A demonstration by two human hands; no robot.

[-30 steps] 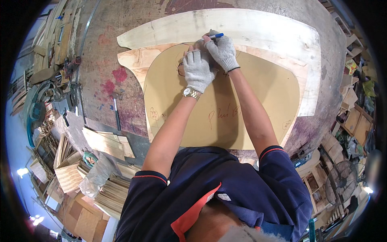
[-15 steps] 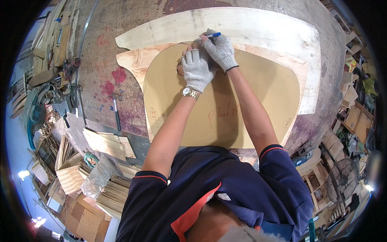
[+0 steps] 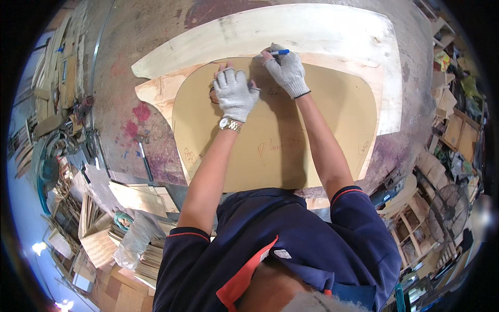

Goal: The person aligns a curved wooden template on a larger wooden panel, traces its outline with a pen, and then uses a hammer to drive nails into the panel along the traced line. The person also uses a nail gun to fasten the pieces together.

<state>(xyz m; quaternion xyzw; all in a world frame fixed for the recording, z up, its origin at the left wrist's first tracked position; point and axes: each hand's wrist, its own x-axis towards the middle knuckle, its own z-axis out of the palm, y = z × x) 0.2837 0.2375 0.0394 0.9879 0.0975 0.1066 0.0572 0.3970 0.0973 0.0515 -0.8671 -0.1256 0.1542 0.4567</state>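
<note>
A tan template board (image 3: 332, 119) with a rounded outline and handwriting lies on a light plywood sheet (image 3: 156, 96). My left hand (image 3: 235, 96), in a grey fingerless glove and a wristwatch, rests on the board near its upper edge. Its fingers are spread and hold nothing. To its right, my right hand (image 3: 287, 73), gloved the same way, grips a pen (image 3: 281, 52) with a blue end. The pen points left at the board's top edge; its tip is hard to make out.
A longer, paler plywood piece (image 3: 322, 26) sits at the far side of the stained worktable (image 3: 150, 41). A hammer (image 3: 144, 158) lies left of the board. Wood offcuts (image 3: 138, 197) stand at the near left. A fan (image 3: 449, 210) and wooden frames fill the right.
My right hand has slid right along the board's top edge with the pen. My left hand has shifted slightly left, so the hands are farther apart. The whole view has shifted a little.
</note>
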